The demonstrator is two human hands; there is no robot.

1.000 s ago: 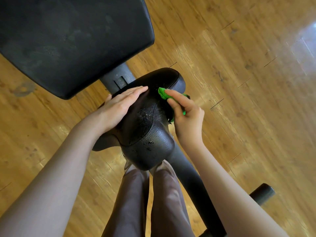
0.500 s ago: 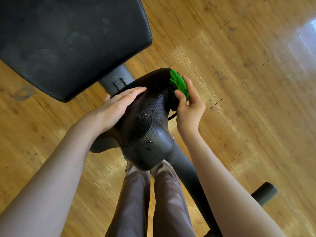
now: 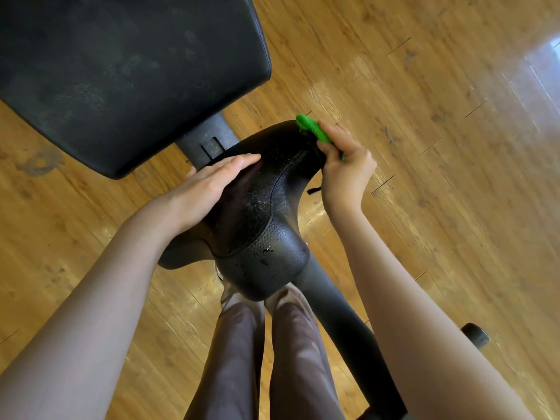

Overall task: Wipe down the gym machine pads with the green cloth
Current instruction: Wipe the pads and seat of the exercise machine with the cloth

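Since the earlier frames, the green cloth point(image 3: 312, 128) has travelled from the right flank of the small saddle-shaped pad point(image 3: 257, 207) up to its far upper corner, and the right hand point(image 3: 345, 168) has followed it there. That hand pinches the bunched cloth between thumb and fingers, pressing it against the pad's far right edge. The left hand point(image 3: 209, 183) lies flat on the pad's left slope, fingers straight and together, pointing away from the person (it steadies the pad and grips nothing).

Seen from above, the pad's long axis runs from the person's legs outward toward the large flat pad point(image 3: 121, 77), which sits beyond and to the left on the same black frame post point(image 3: 209, 140). White specks dot the small pad's middle, between the two hands. From the cloth, that speckled patch lies toward the person and slightly left, so the next stroke likely pulls back down the pad's length. The right hand is the nearer one for it. Wooden floor point(image 3: 439, 147) shows beneath.
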